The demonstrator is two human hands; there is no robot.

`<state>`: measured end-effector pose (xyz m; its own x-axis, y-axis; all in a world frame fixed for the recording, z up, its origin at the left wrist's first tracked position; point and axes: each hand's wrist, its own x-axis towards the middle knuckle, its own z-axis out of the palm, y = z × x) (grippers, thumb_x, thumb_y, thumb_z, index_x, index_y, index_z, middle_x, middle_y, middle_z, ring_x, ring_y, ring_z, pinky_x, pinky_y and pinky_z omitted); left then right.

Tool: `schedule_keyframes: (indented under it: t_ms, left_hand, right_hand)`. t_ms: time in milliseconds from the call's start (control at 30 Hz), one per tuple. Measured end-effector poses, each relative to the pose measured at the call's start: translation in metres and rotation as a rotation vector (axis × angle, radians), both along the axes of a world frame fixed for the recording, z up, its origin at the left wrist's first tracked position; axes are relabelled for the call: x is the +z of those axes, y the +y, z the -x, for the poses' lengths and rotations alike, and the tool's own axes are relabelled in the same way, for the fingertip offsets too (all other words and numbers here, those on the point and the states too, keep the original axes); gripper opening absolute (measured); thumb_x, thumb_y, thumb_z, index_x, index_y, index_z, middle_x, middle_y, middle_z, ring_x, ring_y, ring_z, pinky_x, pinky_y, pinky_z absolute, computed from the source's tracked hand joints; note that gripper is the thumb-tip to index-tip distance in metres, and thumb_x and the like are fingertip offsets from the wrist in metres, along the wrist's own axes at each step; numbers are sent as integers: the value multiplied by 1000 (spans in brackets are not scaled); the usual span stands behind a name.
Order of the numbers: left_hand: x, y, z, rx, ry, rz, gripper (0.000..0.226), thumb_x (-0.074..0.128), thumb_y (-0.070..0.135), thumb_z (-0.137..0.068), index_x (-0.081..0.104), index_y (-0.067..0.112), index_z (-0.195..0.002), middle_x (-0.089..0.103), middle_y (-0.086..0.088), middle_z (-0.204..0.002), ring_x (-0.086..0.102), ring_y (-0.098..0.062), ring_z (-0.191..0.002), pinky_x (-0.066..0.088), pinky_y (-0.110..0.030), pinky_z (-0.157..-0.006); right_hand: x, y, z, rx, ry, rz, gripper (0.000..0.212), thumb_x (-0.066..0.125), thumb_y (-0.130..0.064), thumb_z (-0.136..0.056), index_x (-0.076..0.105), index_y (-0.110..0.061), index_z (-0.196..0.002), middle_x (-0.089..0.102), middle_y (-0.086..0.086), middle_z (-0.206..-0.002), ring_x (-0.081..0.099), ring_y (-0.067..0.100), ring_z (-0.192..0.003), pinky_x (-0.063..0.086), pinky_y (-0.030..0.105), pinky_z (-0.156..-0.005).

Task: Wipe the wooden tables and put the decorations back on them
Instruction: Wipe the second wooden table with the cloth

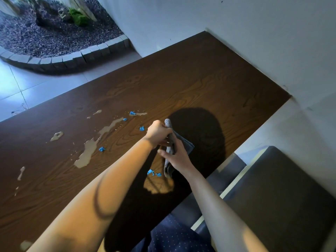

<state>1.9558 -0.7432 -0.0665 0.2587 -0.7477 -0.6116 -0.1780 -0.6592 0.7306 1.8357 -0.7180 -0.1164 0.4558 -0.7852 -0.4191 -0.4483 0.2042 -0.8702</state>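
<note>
A long dark wooden table [190,79] runs from the lower left to the wall at the upper right. Above its middle I hold a grey cloth [185,145] in both hands. My left hand [158,132] grips the cloth's upper end. My right hand [177,157] grips it lower down, and a fold hangs below. Pale puddles of spilled liquid [89,151] lie on the left half of the table. Several small crumpled blue scraps [102,149] are scattered among the puddles and under my hands.
A white wall [254,33] borders the table's far side and right end. A dark grey seat [281,188] stands at the lower right beside the table. On the tiled floor at the upper left is a gravel bed [36,33] edged with stone blocks.
</note>
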Motion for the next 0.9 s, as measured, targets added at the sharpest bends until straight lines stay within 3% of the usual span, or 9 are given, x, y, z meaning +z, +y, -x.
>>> schedule_keyframes:
  t_ms: [100,233,367,467,567,633,700,800,900]
  left_hand:
    - [5,-6,9,39,100,37,11,55,13,-91,53,4,-98,62,-10,-87,65,-15,-67,56,-25,-49]
    - [9,-13,15,-4,79,143,11,47,18,-96,56,12,-96,60,-4,-87,59,-11,-72,51,-21,-59]
    - [9,-15,24,-12,63,163,16,42,18,-99,57,12,-102,59,0,-83,58,-10,-74,46,-19,-60]
    - [7,-15,34,-45,71,163,17,42,18,-99,57,13,-103,59,1,-84,58,-9,-74,44,-17,-58]
    - [1,-14,40,-38,66,159,18,40,18,-99,58,15,-99,58,1,-84,58,-9,-75,45,-18,-60]
    - [-5,-9,42,-36,71,145,20,38,17,-99,58,15,-98,58,1,-84,57,-10,-75,46,-20,-62]
    - [-13,-2,43,-46,77,125,22,37,15,-99,58,16,-95,57,0,-83,57,-11,-74,44,-21,-61]
    - [-23,9,38,-43,48,114,25,36,12,-98,57,19,-85,57,-1,-79,55,-10,-67,42,-20,-56]
    - [-31,22,31,-60,-9,120,26,37,10,-97,58,18,-83,56,2,-72,54,-9,-62,41,-17,-53]
  right_hand:
    - [11,-1,3,-300,-200,-175,31,47,-14,-97,54,-15,-128,59,-4,-114,52,11,-115,38,28,-100]
    - [27,-30,34,-651,-414,-391,33,42,-15,-98,57,1,-123,64,15,-116,61,25,-107,47,36,-95]
    - [56,-70,71,-792,-309,-186,20,44,-14,-96,52,-9,-114,60,12,-115,58,26,-106,50,36,-86]
    - [74,-97,97,-668,-95,117,11,42,-9,-96,52,-12,-100,58,9,-101,57,32,-110,49,43,-89]
    - [61,-108,118,-390,203,372,33,38,-9,-97,58,-10,-123,60,10,-123,54,24,-117,46,28,-92]
    - [37,-108,127,-251,359,372,39,40,-8,-97,52,-13,-134,54,8,-135,48,24,-126,38,29,-104]
    - [6,-95,131,-90,441,235,48,39,-6,-98,37,-17,-144,33,3,-152,27,24,-141,20,34,-116]
    - [-30,-70,129,117,646,288,61,41,-12,-98,13,-19,-151,2,-4,-160,-2,20,-147,-3,34,-117]
    - [-39,-62,119,77,731,344,59,33,-27,-102,4,-17,-152,-6,0,-160,-6,20,-147,-6,33,-117]
